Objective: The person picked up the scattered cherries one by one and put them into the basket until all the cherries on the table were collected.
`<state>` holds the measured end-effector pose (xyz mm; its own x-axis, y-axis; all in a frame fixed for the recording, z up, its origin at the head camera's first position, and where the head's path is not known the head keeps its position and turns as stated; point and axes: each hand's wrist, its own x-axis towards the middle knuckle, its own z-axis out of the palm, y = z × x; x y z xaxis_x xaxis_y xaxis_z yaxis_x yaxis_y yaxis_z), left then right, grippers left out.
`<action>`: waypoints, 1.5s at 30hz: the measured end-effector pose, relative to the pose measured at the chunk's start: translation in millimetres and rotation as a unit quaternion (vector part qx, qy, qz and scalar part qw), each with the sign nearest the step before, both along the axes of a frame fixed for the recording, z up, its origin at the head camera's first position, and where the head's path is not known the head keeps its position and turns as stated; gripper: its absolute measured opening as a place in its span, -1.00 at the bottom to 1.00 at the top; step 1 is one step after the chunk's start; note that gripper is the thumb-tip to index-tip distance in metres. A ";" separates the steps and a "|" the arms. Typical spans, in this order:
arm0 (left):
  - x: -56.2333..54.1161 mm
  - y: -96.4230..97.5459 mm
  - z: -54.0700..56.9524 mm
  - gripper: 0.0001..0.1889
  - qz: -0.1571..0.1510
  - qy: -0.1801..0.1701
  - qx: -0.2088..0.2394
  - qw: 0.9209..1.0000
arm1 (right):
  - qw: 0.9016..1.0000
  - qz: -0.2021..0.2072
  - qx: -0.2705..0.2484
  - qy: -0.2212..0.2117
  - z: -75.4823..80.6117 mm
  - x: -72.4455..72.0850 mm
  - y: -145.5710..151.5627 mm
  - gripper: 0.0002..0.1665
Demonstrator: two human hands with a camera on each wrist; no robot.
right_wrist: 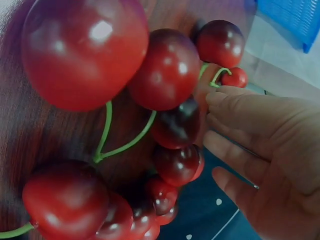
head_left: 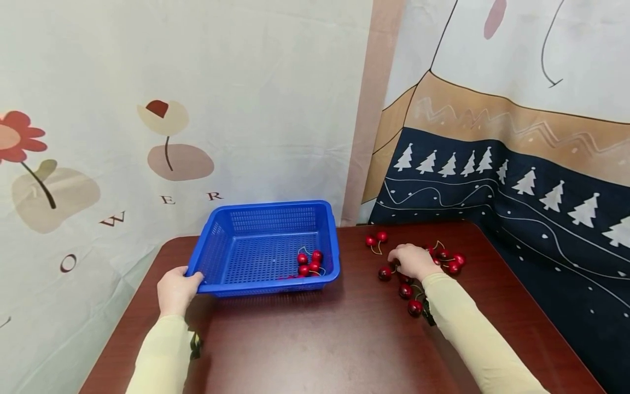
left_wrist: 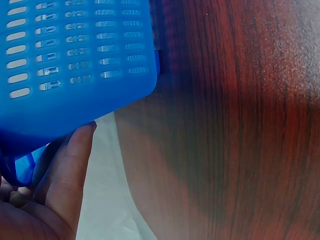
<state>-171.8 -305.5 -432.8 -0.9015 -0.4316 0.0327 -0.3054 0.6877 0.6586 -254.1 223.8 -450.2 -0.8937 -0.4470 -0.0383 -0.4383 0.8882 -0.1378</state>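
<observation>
My left hand grips the near left corner of a blue plastic basket, thumb over the rim. In the left wrist view the fingers show under the basket's slotted wall. Several red cherries with green stems lie in the basket's near right part. My right hand is among loose cherries at the table's right side. The right wrist view shows its fingers loosely bent and spread, with fingertips right at a thin green stem and dark cherries.
All of this is on a dark red-brown wooden table. A cherry pair lies at the back, left of my right hand, and another cluster to its right. Printed cloth hangs behind the table.
</observation>
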 end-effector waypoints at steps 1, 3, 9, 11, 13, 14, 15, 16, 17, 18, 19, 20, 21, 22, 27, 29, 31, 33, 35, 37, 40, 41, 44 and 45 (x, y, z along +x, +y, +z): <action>0.0 0.1 -0.1 -0.53 0.000 0.000 0.001 1.000 | 1.000 0.001 0.001 0.000 -2.0 -0.8 0.3 -0.73; 0.0 0.2 -0.3 -0.54 0.000 0.002 0.000 1.000 | 1.000 0.008 0.005 0.005 -5.8 -2.5 0.4 -0.74; -0.1 0.1 -0.8 -0.55 -0.002 0.005 0.000 1.000 | 1.000 0.016 0.012 0.011 -13.0 -6.1 -3.2 -0.72; -0.1 0.0 -0.9 -0.55 -0.002 0.006 0.000 1.000 | 1.000 0.020 0.016 0.015 -14.1 -7.1 -5.1 -0.72; -0.1 -0.2 -1.1 -0.55 -0.002 0.006 -0.001 1.000 | 0.999 0.021 0.021 0.016 -14.7 -7.8 -6.7 -0.71; -0.2 -0.3 -1.1 -0.55 -0.002 0.006 -0.002 1.000 | 0.999 0.020 0.024 0.014 -14.8 -8.0 -7.3 -0.71; -0.2 -0.4 -1.2 -0.54 -0.001 0.006 -0.002 1.000 | 0.999 0.021 0.028 0.014 -14.6 -8.2 -7.7 -0.71; -0.3 -0.4 -1.2 -0.54 -0.002 0.006 -0.002 1.000 | 0.999 0.021 0.029 0.015 -14.1 -8.0 -7.8 -0.71; -0.3 -0.4 -1.3 -0.53 -0.002 0.006 -0.002 1.000 | 0.999 0.024 0.030 0.016 -13.7 -7.7 -7.7 -0.71; -0.3 -0.4 -1.3 -0.53 -0.002 0.006 -0.002 1.000 | 0.999 0.026 0.030 0.019 -13.3 -7.5 -7.4 -0.71; -0.3 -0.4 -1.3 -0.53 -0.003 0.007 -0.002 1.000 | 0.999 0.030 0.029 0.023 -12.6 -7.1 -7.2 -0.71; -0.3 -0.4 -1.2 -0.53 -0.002 0.007 -0.002 1.000 | 0.999 0.034 0.028 0.028 -12.2 -6.9 -6.8 -0.71; -0.2 -0.4 -1.2 -0.53 -0.003 0.008 -0.002 1.000 | 0.998 0.039 0.027 0.033 -11.7 -6.8 -6.4 -0.71; 0.0 -0.4 -1.1 -0.53 -0.003 0.009 -0.002 1.000 | 0.998 0.044 0.025 0.038 -11.4 -6.8 -6.1 -0.72; 0.4 -0.5 -0.1 -0.53 -0.004 0.010 -0.005 1.000 | 0.998 0.047 0.022 0.040 -8.6 -8.5 -5.1 -0.73; 0.6 -0.6 0.1 -0.53 -0.004 0.009 -0.004 1.000 | 0.998 0.042 0.020 0.031 -5.6 -9.1 -5.0 -0.74; 0.8 -0.6 0.2 -0.53 -0.003 0.009 -0.003 1.000 | 0.999 0.035 0.017 0.024 -1.0 -9.2 -4.7 -0.76; 0.8 -0.6 0.0 -0.54 -0.003 0.009 -0.004 1.000 | 0.999 0.029 0.013 0.016 4.9 -8.7 -4.5 -0.79; 0.6 -0.8 -0.1 -0.54 -0.003 0.009 -0.006 1.000 | 1.000 0.024 0.009 0.010 11.4 -8.4 -4.7 -0.80; 0.7 -1.0 -0.1 -0.54 -0.002 0.008 -0.006 1.000 | 1.000 0.022 0.006 0.009 17.6 -8.1 -5.0 -0.82; 0.9 -0.9 0.2 -0.53 -0.002 0.006 -0.005 1.000 | 1.000 0.022 -0.005 0.010 26.6 -7.9 -6.2 -0.84; 1.0 -0.7 0.4 -0.53 -0.002 0.006 -0.004 1.000 | 1.000 0.023 -0.009 0.011 29.8 -7.9 -6.5 -0.85; 1.1 -0.2 0.7 -0.53 -0.003 0.005 -0.002 1.000 | 0.999 0.024 -0.020 0.018 40.0 -8.5 -8.8 -0.88; 1.1 0.0 0.6 -0.52 -0.003 0.005 -0.002 1.000 | 0.999 0.025 -0.024 0.023 43.0 -9.2 -9.9 -0.89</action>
<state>-170.7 -305.5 -432.2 -0.9033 -0.4268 0.0429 -0.2953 0.6913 0.6595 -263.3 213.9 -407.3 -0.8703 -0.4919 0.0244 -0.4892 0.8575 -0.1593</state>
